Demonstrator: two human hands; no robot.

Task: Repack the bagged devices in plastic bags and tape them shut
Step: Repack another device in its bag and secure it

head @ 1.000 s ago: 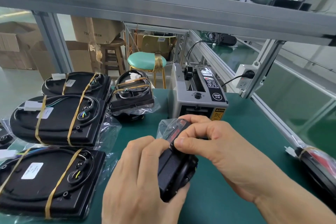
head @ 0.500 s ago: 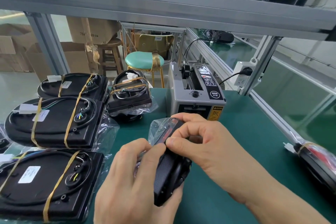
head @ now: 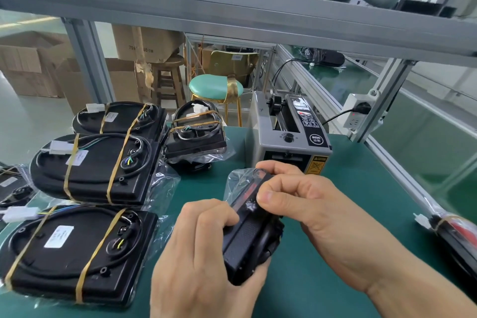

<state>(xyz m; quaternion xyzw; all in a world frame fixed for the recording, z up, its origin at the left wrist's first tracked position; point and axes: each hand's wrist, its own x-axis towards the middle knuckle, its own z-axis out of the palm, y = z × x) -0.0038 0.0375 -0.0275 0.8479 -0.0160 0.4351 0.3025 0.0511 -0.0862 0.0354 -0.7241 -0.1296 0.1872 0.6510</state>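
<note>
Green worktop [head: 361, 188], seen from the head view. Three banded black devices [head: 95, 165] in clear bags are stacked along its left side; a grey tape dispenser [head: 289, 137] stands at the far centre. At near centre a black device [head: 250, 242], tilted, is gripped by the curled left hand [head: 201, 261]. Its plastic bag [head: 240, 183] is pinched at the far end by the right hand [head: 307, 204].
</note>
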